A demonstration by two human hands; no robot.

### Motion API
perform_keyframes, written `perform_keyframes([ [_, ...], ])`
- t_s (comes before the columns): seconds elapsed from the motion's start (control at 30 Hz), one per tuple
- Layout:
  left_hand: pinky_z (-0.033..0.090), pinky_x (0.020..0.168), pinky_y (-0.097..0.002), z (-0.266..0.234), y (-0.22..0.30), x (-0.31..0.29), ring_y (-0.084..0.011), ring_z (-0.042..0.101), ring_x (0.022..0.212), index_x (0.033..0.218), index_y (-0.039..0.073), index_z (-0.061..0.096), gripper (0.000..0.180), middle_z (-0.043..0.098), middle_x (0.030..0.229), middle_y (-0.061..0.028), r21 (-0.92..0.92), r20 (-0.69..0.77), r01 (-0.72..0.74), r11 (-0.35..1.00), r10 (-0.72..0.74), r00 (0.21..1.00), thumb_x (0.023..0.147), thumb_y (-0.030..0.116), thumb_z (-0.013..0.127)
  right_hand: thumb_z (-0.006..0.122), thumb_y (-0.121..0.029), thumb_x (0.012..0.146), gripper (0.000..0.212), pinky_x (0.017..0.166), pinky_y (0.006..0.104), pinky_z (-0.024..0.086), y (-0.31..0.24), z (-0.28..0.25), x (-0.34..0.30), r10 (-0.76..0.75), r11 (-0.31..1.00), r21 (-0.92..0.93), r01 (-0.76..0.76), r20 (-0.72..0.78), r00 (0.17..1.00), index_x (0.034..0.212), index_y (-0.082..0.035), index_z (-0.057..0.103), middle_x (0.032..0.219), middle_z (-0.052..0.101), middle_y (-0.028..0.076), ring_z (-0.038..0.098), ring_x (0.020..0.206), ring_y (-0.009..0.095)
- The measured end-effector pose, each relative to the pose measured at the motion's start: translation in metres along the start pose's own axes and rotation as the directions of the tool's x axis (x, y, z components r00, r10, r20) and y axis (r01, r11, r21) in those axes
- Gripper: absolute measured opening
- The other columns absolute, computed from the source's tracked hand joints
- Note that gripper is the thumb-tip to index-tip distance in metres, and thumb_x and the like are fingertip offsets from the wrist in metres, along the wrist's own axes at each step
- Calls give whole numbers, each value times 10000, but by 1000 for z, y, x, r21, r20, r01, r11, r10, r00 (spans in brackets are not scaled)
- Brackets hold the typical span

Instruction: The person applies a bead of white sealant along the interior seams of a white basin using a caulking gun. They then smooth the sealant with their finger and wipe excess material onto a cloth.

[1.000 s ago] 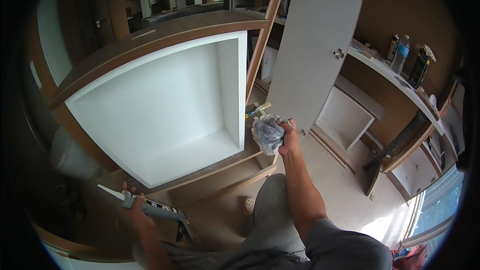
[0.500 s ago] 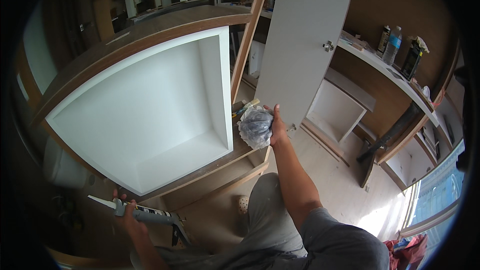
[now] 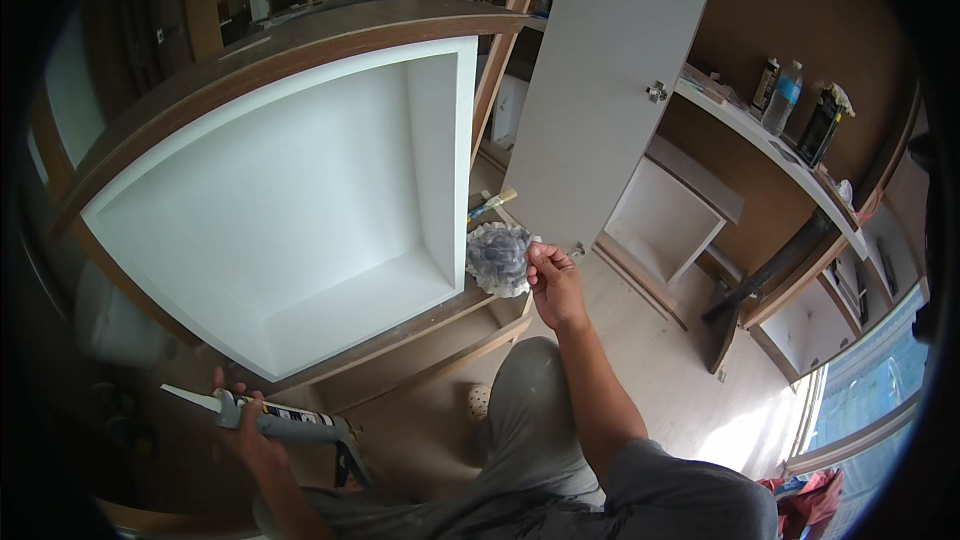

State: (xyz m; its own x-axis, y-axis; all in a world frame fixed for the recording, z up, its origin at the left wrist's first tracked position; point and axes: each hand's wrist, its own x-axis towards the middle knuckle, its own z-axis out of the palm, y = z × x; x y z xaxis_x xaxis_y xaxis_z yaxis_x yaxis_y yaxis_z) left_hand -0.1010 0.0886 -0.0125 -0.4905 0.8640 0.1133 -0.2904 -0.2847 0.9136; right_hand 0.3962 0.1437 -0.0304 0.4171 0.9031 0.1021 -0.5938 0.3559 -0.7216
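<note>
My left hand (image 3: 250, 432) is closed around a grey caulking gun (image 3: 290, 426), low at the left. Its pale nozzle (image 3: 190, 397) points left, below the front corner of a white open-fronted cabinet (image 3: 330, 190). My right hand (image 3: 556, 285) is closed in a pinch at the right edge of a round bundle (image 3: 499, 260) of crumpled clear plastic with something dark grey inside. The bundle is at the cabinet's right side, over its wooden base ledge; whether it rests there I cannot tell. Just behind it lies a paintbrush (image 3: 493, 204) with pale bristles.
A tall pale door panel (image 3: 620, 90) stands beyond the bundle. On the white shelf (image 3: 745, 115) at right are a water bottle (image 3: 782, 100), a dark tube (image 3: 765, 83) and a black can (image 3: 822, 130). A small white cabinet (image 3: 665, 210) stands underneath. My knee (image 3: 525, 400) is below the ledge.
My right hand has shifted from an open grasp on the bundle's right side to a pinch at its edge, and the bundle looks flatter. My left hand still holds the caulking gun.
</note>
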Motion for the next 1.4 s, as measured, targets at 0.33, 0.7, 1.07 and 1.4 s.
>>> perform_keyframes([
  [0.33, 486, 995, -321, 0, 3, -3, -144, 541, 1026, 1549, 66, 501, 831, 536, 1080, -35, -43, 114, -12, 999, 17, 993, 740, -87, 615, 528, -156, 1039, 107, 721, 296, 469, -57, 119, -87, -94, 773, 531, -348, 638, 764, 1081, -83, 594, 899, 477, 23, 502, 807, 148],
  [0.7, 492, 981, -316, 3, 10, -10, -141, 554, 998, 1563, 39, 478, 831, 555, 1063, -31, -64, 134, -27, 998, 35, 990, 755, -87, 627, 467, -119, 978, 64, 668, 310, 435, -46, 137, -101, -44, 854, 399, -334, 695, 718, 929, -90, 495, 824, 480, 37, 505, 746, 176],
  [1.07, 493, 985, -312, 5, 14, -13, -128, 555, 996, 1559, 39, 478, 827, 549, 1059, -26, -86, 127, -52, 995, 63, 990, 755, -84, 630, 491, -114, 1072, 155, 670, 302, 443, -45, 146, -110, 9, 983, 132, -131, 670, 742, 999, -19, 590, 808, 520, 53, 499, 708, 145],
  [1.4, 515, 939, -311, 6, 15, -9, -133, 561, 972, 1540, 48, 491, 873, 552, 1037, -29, -100, 136, 15, 995, -1, 991, 696, -143, 609, 543, -122, 1054, 207, 621, 302, 452, -40, 139, -109, 64, 995, 19, -98, 627, 777, 1083, 17, 693, 789, 562, 74, 549, 664, 169],
])
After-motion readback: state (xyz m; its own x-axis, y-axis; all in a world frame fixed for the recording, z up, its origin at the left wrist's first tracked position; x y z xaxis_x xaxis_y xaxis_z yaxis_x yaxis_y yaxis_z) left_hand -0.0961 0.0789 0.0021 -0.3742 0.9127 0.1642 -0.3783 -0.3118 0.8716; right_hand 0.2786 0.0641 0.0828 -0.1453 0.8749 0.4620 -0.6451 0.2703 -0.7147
